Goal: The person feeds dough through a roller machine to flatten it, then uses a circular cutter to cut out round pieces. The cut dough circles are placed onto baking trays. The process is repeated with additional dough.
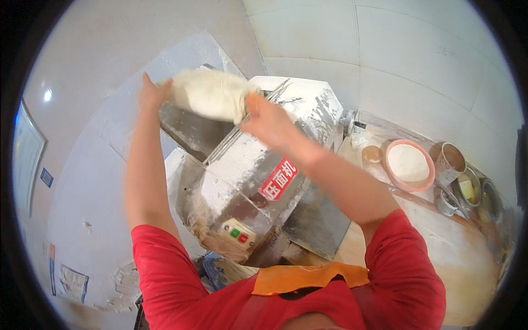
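Note:
A thick, pale sheet of dough (212, 94) is stretched between my hands over the feed opening of a metal dough-pressing machine (223, 181). At the dough's left end is my left hand (154, 94), one finger pointing up and the others at the dough's edge, slightly blurred. My right hand (268, 118) has its fingers closed on the right end. Part of the dough is smeared by motion, and its underside is hidden. Below it, a bare metal feed plate (192, 127) slopes into the machine. White flour coats much of the machine's cover.
Green and red push buttons (238, 235) sit on the machine's near side. To the right, a worktop (434, 247) carries a pink-rimmed bowl of flour (408, 165), a cylindrical container (450, 159) and several smaller bowls. Tiled wall (407, 44) closes off the back; another wall (93, 165) runs along the left.

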Demonstrator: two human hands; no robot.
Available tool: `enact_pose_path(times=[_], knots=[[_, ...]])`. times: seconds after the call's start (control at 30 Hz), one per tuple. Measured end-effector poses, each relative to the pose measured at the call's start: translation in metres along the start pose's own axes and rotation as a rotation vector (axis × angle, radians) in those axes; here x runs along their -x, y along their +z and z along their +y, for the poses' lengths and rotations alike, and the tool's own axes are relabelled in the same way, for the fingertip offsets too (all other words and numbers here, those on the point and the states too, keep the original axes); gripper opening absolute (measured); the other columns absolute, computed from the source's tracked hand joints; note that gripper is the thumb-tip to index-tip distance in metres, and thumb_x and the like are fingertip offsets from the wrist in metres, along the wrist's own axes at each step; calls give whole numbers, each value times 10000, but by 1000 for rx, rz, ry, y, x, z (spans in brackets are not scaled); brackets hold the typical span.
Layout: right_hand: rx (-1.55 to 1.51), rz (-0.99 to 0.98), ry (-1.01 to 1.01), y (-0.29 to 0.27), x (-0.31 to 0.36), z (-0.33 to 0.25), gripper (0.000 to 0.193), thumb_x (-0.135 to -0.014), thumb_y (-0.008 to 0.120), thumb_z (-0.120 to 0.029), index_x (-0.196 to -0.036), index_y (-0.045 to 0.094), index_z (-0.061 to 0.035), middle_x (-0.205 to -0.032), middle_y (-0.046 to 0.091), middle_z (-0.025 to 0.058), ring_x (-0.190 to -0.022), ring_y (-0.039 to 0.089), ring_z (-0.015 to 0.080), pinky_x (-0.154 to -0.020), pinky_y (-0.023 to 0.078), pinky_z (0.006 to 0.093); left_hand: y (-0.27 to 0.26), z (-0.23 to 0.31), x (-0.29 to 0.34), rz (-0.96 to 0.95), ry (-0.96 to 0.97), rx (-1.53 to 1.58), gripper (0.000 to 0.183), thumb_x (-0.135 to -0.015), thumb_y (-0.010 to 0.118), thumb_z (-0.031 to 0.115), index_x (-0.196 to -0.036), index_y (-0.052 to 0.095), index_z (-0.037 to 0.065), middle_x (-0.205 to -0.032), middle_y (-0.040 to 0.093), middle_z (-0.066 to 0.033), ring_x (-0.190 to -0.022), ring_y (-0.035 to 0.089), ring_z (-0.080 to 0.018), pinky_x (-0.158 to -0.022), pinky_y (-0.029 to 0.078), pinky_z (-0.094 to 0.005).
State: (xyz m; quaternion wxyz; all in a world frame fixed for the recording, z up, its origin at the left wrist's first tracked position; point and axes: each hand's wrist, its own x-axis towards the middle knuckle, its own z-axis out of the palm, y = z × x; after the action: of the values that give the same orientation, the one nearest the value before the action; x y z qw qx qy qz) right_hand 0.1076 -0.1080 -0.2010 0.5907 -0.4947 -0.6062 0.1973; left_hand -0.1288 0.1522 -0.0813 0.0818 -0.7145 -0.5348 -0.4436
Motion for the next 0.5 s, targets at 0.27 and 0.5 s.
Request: enact_pose_path(times=[0.27,0.5], knots=[[-101,156,522,-37,199,146,187,-795,638,-98,-959,656,-10,-855,683,65,-727,618,125,-654,494,276,53,-25,97,-582,349,-482,893,-644,745,543,-1404,407,220,-1490,332,-92,-1413,204,-265,-1072,178,-616],[117,-351,1563,-65,342,263,174,-814,564,-78,-717,635,49,-636,639,187,-500,623,278,-460,505,400,69,-20,105,-627,495,-303,589,-688,734,460,-1191,631,171,-1337,510,-60,-1283,379,-255,-1027,276,-527]])
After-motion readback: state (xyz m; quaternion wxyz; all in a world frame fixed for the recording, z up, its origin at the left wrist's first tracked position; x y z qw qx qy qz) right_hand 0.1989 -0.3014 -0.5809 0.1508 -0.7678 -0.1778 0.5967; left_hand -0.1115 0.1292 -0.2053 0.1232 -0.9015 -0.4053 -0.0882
